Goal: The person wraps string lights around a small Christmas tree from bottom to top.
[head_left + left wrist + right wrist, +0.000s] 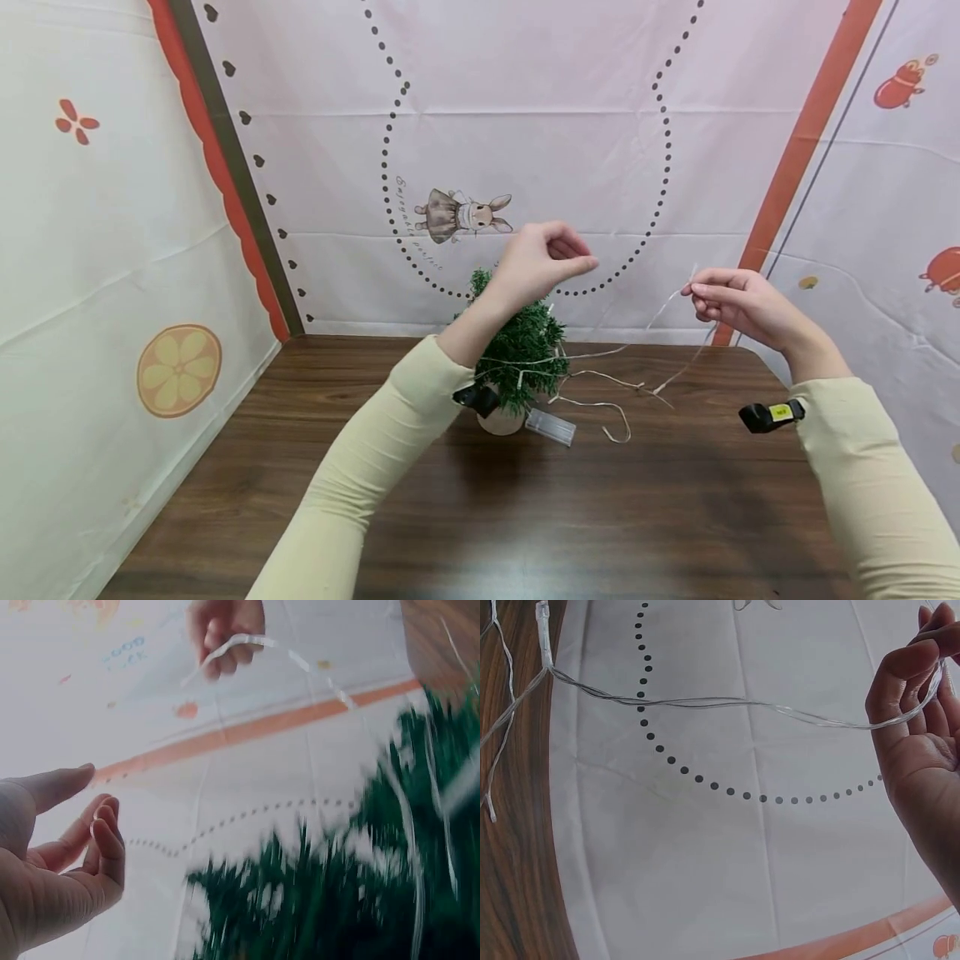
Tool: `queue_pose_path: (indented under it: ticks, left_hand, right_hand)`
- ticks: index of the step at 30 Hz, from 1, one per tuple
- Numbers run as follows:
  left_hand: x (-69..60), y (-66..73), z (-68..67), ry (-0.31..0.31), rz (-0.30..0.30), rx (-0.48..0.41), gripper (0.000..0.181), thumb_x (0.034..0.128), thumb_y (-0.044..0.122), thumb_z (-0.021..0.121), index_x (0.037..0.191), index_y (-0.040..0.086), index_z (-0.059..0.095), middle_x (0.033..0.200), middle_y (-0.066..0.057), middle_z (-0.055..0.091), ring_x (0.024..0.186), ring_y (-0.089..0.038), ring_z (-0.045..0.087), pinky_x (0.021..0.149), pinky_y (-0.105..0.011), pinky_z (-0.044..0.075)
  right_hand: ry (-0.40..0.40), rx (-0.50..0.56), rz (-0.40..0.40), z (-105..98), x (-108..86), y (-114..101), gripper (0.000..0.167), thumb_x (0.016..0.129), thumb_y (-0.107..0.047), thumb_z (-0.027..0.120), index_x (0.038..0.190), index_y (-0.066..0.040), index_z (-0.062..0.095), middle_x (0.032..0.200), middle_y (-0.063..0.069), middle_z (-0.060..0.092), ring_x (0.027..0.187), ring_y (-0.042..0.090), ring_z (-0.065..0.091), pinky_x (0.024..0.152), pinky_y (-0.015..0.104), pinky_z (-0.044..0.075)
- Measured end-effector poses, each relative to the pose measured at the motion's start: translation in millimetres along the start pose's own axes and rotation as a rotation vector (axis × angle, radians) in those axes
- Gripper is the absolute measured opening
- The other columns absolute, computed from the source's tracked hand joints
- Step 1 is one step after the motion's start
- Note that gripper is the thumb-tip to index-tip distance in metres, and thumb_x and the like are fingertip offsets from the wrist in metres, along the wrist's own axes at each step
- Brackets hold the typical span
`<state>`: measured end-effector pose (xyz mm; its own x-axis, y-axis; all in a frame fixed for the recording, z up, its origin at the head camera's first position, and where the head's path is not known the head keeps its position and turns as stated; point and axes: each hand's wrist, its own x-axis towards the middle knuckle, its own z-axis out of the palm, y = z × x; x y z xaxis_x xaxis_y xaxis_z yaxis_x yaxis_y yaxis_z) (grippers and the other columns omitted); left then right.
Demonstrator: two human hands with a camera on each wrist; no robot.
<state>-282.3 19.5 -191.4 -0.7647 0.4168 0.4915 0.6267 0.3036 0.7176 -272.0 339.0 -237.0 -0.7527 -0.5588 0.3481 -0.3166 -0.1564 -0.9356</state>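
Between the thumb and fingers of the right hand a thin, clear light string is pinched, held up in the air well apart from the tree. From those fingertips one strand slants down to the left towards the green foliage; another drops from beneath the same hand to a tangle lower down, and in the right wrist view the wire bends across the palm side on its way up to the fingers. A small bulb sits on the wire, away from the hand.

Across from it, the left hand is raised with its fingers loosely curved, a gap showing between them and the thumb, and I see nothing in its grasp. Just below the left fingers stands the small artificial tree, upright in a pale pot, with strands of the light string lying against its needles. Beside the pot, lower than both sets of fingers, a flat translucent box rests on the dark wooden worktop. Down and to the left of the right fingers, more of the wire curls into a hook. Beyond both hands hangs a pale printed cloth.
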Motion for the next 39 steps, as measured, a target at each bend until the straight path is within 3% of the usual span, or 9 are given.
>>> queue_pose_path:
  ticks: [6,16,28,35,39]
  left_hand:
    - [9.6,3.5,31.1,-0.128,-0.036,0.013,0.017,0.0826,0.023,0.074,0.093,0.010,0.070,0.087,-0.001,0.070,0.077,-0.010,0.064,0.068,-0.018,0.050]
    - [17.9,1.5,62.7,-0.145,-0.009,0.014,0.013,0.0807,0.023,0.076,0.087,0.011,0.074,0.080,0.001,0.072,0.069,-0.004,0.062,0.061,-0.017,0.048]
    - [20.7,2.2,78.9,-0.235,-0.081,0.029,0.010,0.0828,0.021,0.074,0.082,0.011,0.074,0.074,0.003,0.069,0.065,-0.005,0.058,0.057,-0.017,0.046]
    - [20.2,1.1,80.4,-0.206,-0.079,-0.002,0.005,0.0826,0.012,0.073,0.086,0.008,0.074,0.077,0.000,0.071,0.064,-0.003,0.058,0.055,-0.017,0.047]
    - [21.6,-1.8,80.7,-0.194,-0.105,-0.078,0.004,0.0828,0.009,0.073,0.085,0.006,0.073,0.073,-0.001,0.068,0.059,-0.005,0.056,0.052,-0.017,0.046]
  right_hand:
    - [0.026,-0.063,0.010,5,1.6,-2,0.029,0.098,0.007,0.038,0.101,-0.002,0.066,0.091,0.001,0.066,0.072,0.008,0.058,0.064,0.020,0.051]
    - [-0.033,-0.133,0.031,13,11.1,-4,0.026,0.097,0.007,0.041,0.099,-0.002,0.065,0.083,0.001,0.066,0.069,0.007,0.059,0.063,0.018,0.050]
    - [-0.116,-0.157,0.010,14,15.4,-3,0.028,0.096,0.010,0.039,0.098,-0.002,0.064,0.082,0.000,0.067,0.068,0.007,0.058,0.063,0.019,0.050]
    - [-0.096,-0.180,0.017,13,16.8,1,0.027,0.096,0.009,0.041,0.097,-0.003,0.065,0.081,0.000,0.067,0.068,0.006,0.058,0.063,0.019,0.050]
    - [-0.083,-0.192,0.019,13,15.4,1,0.027,0.096,0.009,0.041,0.097,-0.004,0.065,0.081,-0.001,0.067,0.068,0.005,0.058,0.063,0.019,0.050]
